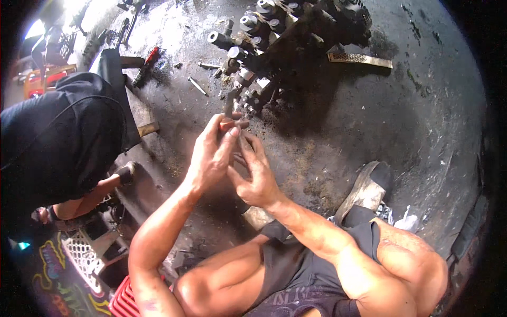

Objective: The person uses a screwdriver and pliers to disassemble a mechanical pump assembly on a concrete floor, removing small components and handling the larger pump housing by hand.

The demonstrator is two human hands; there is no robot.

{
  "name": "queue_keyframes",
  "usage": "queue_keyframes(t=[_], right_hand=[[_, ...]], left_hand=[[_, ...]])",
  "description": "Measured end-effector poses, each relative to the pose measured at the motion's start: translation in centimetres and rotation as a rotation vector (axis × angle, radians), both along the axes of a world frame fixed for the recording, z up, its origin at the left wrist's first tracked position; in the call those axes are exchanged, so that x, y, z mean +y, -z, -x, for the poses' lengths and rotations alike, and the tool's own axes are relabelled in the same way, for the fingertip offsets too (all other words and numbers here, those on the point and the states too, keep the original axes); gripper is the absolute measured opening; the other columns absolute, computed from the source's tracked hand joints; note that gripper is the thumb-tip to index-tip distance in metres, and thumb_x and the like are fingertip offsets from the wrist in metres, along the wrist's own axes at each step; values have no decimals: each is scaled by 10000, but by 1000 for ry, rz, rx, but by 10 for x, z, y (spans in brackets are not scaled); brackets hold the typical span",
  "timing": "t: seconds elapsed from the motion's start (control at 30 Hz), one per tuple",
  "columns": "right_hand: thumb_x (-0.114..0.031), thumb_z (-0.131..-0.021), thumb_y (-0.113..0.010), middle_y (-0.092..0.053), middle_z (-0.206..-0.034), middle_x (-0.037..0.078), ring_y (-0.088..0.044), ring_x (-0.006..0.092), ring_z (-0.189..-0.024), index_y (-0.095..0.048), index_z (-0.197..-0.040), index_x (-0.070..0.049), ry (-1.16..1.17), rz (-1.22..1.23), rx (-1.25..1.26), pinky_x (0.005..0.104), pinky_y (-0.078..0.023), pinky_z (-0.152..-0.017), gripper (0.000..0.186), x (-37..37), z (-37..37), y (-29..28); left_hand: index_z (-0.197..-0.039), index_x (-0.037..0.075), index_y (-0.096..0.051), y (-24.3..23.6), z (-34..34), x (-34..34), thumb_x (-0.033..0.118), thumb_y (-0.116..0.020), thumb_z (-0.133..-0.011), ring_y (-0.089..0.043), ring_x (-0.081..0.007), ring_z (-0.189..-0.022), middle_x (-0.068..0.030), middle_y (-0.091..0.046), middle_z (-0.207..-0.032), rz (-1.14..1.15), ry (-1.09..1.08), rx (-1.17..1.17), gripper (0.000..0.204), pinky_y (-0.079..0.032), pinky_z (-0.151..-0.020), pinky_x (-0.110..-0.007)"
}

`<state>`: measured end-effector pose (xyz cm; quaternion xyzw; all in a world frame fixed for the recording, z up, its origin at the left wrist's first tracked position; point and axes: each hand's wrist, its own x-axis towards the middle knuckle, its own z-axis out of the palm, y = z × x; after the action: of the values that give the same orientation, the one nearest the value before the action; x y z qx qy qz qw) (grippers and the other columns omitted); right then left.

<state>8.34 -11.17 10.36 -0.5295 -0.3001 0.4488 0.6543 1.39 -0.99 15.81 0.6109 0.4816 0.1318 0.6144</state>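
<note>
My left hand is raised over the oily floor, its thumb and fingertips pinched on a small grey metal part that stands upright. My right hand sits just beside it, fingers curled up toward the same part and touching its lower end. Right behind the hands lies a large greasy machine block with several round metal fittings sticking out.
Another person in dark clothes crouches at the left. A red-handled tool, loose bolts and a wooden strip lie on the dark concrete floor. My knees and sandal are at the lower right; a red crate is at the bottom left.
</note>
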Motion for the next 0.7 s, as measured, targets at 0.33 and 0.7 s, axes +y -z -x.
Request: queue_keyframes(t=[0.33,0.7], right_hand=[[-198,-772,-693,-630,-890,82,-605,163,-755,-599,-1108,-11,-265,452,-348,295,-501,-694,396,-9,-83,99],[-130,-758,-699,-633,-844,92,-624,157,-675,-600,-1045,0,-179,395,-451,283,-508,-599,330,-23,-86,138]], left_hand=[[-1260,67,-491,-71,-40,81,193,-504,-915,-595,-295,-939,-143,-561,-1084,-1025,1019,1023,367,-508,-800,-397],[-1100,84,-570,-71,-62,99,73,-538,-866,-640,-270,-894,-95,-623,-976,-1232,1189,962,236,-545,-726,-403]])
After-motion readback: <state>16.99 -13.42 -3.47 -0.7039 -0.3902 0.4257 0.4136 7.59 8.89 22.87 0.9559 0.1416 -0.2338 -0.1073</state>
